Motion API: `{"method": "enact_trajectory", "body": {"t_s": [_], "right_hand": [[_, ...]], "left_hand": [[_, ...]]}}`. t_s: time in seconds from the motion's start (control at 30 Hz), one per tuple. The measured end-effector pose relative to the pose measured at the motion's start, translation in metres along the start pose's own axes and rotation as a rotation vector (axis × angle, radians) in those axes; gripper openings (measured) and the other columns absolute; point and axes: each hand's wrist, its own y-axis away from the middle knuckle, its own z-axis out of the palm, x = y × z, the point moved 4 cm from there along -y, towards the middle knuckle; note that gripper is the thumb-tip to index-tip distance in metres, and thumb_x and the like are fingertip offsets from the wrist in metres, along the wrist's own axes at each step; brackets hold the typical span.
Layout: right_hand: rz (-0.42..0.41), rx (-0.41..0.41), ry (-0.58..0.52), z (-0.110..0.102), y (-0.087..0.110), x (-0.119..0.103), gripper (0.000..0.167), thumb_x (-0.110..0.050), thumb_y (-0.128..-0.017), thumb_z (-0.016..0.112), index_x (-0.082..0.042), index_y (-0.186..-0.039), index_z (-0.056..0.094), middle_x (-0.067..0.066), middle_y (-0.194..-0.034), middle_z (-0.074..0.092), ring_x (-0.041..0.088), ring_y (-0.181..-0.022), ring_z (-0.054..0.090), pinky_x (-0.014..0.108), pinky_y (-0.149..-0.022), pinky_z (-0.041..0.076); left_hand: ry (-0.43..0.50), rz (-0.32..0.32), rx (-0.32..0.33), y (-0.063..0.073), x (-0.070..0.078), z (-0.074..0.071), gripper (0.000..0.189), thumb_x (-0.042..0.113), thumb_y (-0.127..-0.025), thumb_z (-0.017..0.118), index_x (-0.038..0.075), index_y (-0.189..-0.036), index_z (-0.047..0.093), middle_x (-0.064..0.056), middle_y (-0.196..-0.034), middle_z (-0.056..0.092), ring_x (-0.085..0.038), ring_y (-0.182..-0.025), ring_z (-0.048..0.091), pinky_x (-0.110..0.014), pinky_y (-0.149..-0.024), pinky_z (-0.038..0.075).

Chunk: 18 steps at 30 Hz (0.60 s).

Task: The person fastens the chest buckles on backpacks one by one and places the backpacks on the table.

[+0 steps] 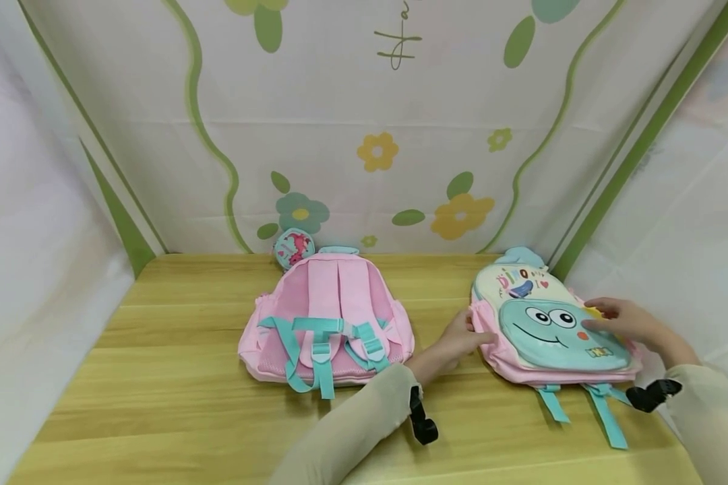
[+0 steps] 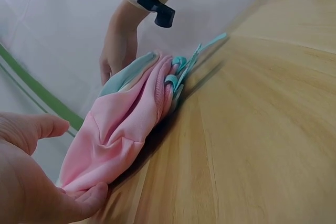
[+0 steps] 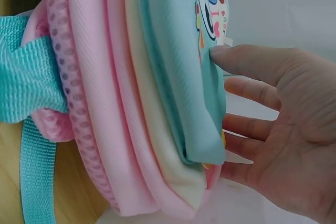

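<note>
A dinosaur-print child's backpack lies face up on the right of the table, with a teal front pocket bearing a smiling face. At its left edge, the left hand touches the pink side panel; in the left wrist view the thumb stands apart from the fabric while a finger lies along its lower edge. On the opposite side, the right hand rests at the bag's right edge. Its thumb touches the teal pocket, and its other fingers extend nearly straight beside the bag, tips partly hidden, in the right wrist view.
A second, pink backpack lies left of the hands with its shoulder straps up and a round teal pouch at its top. Teal straps trail from the dinosaur backpack over the wooden table. A printed fabric backdrop stands behind.
</note>
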Motion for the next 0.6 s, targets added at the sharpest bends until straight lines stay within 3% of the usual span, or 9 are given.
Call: {"method": "enact_trajectory", "body": {"t_s": [0.17,0.27,0.37,0.47,0.6], "right_hand": [[0.008,0.006,0.004,0.002,0.003,-0.004,0.071,-0.043,-0.098,0.066,0.009,-0.142,0.048,0.046,-0.138,0.045,0.057,-0.116,0.051,0.060,-0.085,0.052],[0.015,0.006,0.000,0.004,0.005,-0.006,0.074,-0.045,-0.097,0.067,0.009,-0.143,0.047,0.047,-0.138,0.044,0.057,-0.116,0.051,0.061,-0.085,0.052],[0.025,0.000,-0.022,0.006,0.008,-0.008,0.075,-0.045,-0.096,0.067,0.009,-0.144,0.046,0.046,-0.139,0.043,0.056,-0.117,0.051,0.059,-0.085,0.052],[0.016,-0.012,-0.059,0.010,0.010,-0.010,0.074,-0.042,-0.097,0.068,0.009,-0.145,0.044,0.047,-0.144,0.038,0.061,-0.122,0.046,0.064,-0.088,0.050],[0.017,-0.041,-0.131,0.018,0.012,-0.011,0.074,-0.040,-0.098,0.066,0.008,-0.148,0.040,0.047,-0.149,0.031,0.065,-0.129,0.037,0.072,-0.093,0.045]], "left_hand": [[-0.013,0.004,0.002,0.001,0.000,-0.003,0.053,0.002,-0.081,0.080,0.006,-0.130,0.059,-0.007,-0.105,0.066,-0.013,-0.085,0.058,-0.039,-0.087,0.056],[-0.008,0.023,-0.012,0.001,-0.001,-0.006,0.053,0.002,-0.082,0.079,0.006,-0.130,0.059,-0.008,-0.108,0.067,-0.013,-0.089,0.060,-0.035,-0.088,0.056],[0.000,0.050,-0.011,0.001,-0.001,-0.010,0.056,0.003,-0.082,0.080,0.007,-0.133,0.057,-0.009,-0.117,0.067,-0.016,-0.101,0.063,-0.035,-0.096,0.055],[-0.008,0.071,0.002,0.000,0.000,-0.015,0.064,0.005,-0.082,0.082,0.006,-0.139,0.053,-0.007,-0.128,0.064,-0.018,-0.115,0.061,-0.037,-0.107,0.050],[-0.032,0.075,0.030,0.001,0.001,-0.023,0.075,0.010,-0.079,0.086,0.005,-0.144,0.049,-0.009,-0.136,0.060,-0.019,-0.122,0.058,-0.038,-0.111,0.047]]}}
